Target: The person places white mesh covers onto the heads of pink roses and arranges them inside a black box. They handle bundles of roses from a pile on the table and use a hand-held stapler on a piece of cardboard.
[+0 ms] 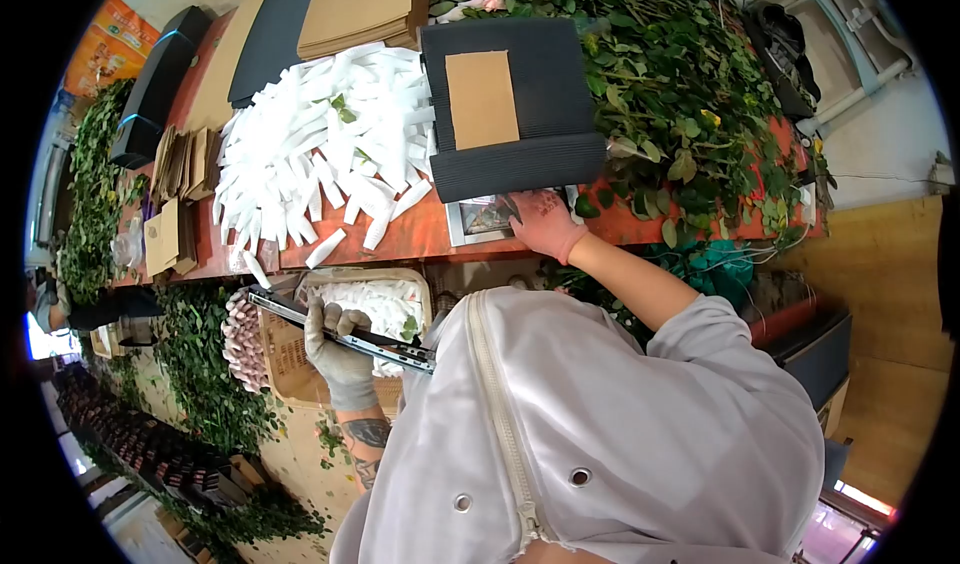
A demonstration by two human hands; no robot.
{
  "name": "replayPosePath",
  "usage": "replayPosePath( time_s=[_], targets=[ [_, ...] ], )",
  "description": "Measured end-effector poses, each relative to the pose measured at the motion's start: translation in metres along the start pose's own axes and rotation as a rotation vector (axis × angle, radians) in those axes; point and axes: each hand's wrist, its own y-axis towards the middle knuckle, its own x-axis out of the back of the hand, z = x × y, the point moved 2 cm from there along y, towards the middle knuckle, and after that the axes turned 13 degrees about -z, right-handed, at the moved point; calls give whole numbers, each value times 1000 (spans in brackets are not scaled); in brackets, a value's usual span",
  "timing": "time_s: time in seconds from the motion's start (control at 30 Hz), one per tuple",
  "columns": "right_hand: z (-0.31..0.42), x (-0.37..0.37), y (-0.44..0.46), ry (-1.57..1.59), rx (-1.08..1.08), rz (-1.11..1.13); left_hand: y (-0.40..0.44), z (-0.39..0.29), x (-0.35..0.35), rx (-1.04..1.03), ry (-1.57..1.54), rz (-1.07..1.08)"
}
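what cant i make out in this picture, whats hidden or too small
All in the head view:
- Where the long tool in the left hand ends: the jacket blocks the near end.
- Far side of the silver-edged thing at the right hand: the dark roll covers it.
- Basket floor: white pieces cover it.
- Print on the orange sheet: too small.

No text can be read (the orange banner point(112, 46) is blurred).
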Motion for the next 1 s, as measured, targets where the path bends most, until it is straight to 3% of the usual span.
replayPosePath(
  time_s=[0.07, 0.1, 0.17, 0.3, 0.37, 0.4, 0.5, 0.57, 0.63, 0.7, 0.8, 0.83, 0.9, 1.0],
  targets=[
    [18, 13, 4, 55, -279, 264, -4, 4, -6, -24, 22, 12],
    [29, 15, 2, 129, -194, 160, -5, 5, -10, -46, 44, 24],
    [62, 34, 23, 1037, -848, 367, 3, 5, -8, -131, 190, 51],
    [110, 47, 61, 1344, -896, 466, -10, 26, -41, -177, 496, 63],
    [129, 56, 75, 1496, -916, 441, -7, 36, -45, -71, 581, 172],
    [132, 53, 78, 1388, -784, 451, -13, 42, -52, -76, 535, 130],
    [139, 56, 85, 1287, -769, 463, -19, 43, -60, -34, 436, 129],
    [140, 57, 85, 1257, -779, 515, -21, 42, -56, -138, 505, 141],
    [140, 53, 85, 1000, -479, 472, -21, 37, -53, -139, 534, 151],
    [135, 53, 85, 1014, -441, 514, -19, 33, -50, -183, 579, 124],
    [127, 66, 82, 474, -176, 452, -20, 31, -47, -204, 530, 61],
    [119, 60, 77, 478, -166, 454, -21, 30, -48, -226, 479, 30],
    [106, 63, 76, 413, -14, 22, -23, 29, -49, -218, 462, -5],
    [129, 75, 82, 574, 90, 158, -20, 31, -47, -209, 519, 2]
  ],
)
